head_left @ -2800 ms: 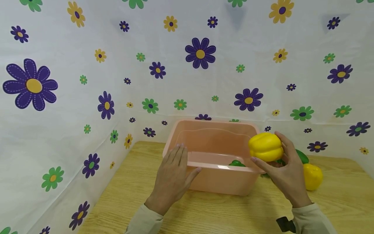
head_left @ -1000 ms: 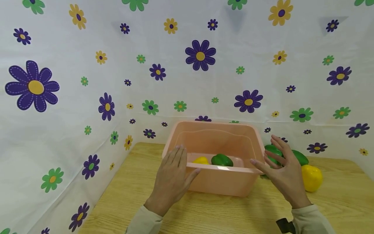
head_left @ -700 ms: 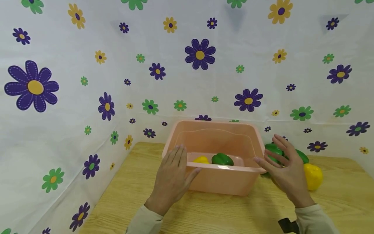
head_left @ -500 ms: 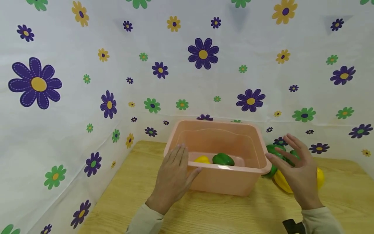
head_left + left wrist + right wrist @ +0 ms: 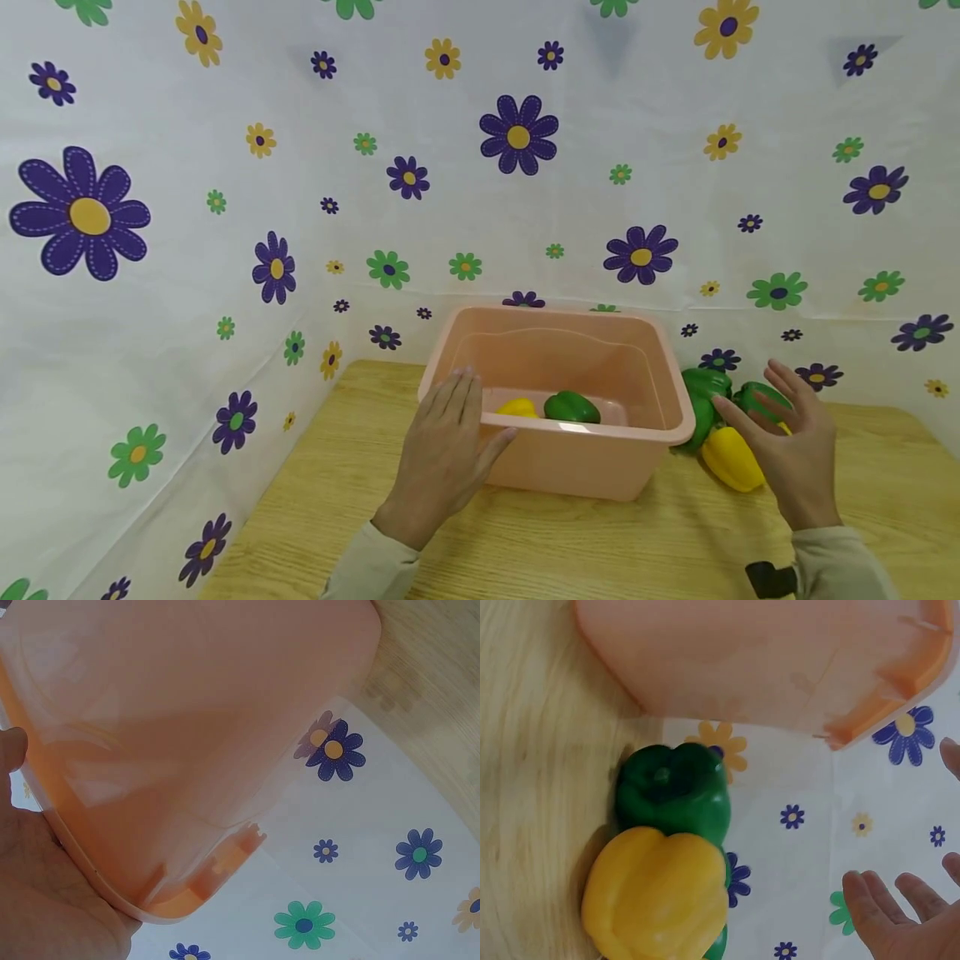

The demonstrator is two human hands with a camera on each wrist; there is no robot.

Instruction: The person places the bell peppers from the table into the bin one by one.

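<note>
A peach plastic tub [image 5: 562, 458] stands on the table. Inside it lie a green bell pepper [image 5: 572, 407] and a yellow bell pepper [image 5: 518, 408], the latter partly hidden by the front rim. My left hand [image 5: 438, 454] rests on the tub's front-left rim, fingers straight. To the tub's right, my right hand [image 5: 795, 450] hovers with fingers spread, holding nothing. Nearest it are a yellow bell pepper [image 5: 729, 461] and several green bell peppers [image 5: 705, 385]. The right wrist view shows a yellow pepper [image 5: 656, 896] in front of a green one [image 5: 676, 791].
The wooden table [image 5: 585, 550] ends at a white flower-printed sheet [image 5: 420, 108] behind and at the left. Another yellow patch shows behind the right hand, mostly hidden. A black strap [image 5: 771, 579] sits by the right sleeve.
The yellow pepper my right hand held above the tub's right rim is now in the tub, and the green one there sits farther left. My emptied right hand has moved right, over the peppers outside.
</note>
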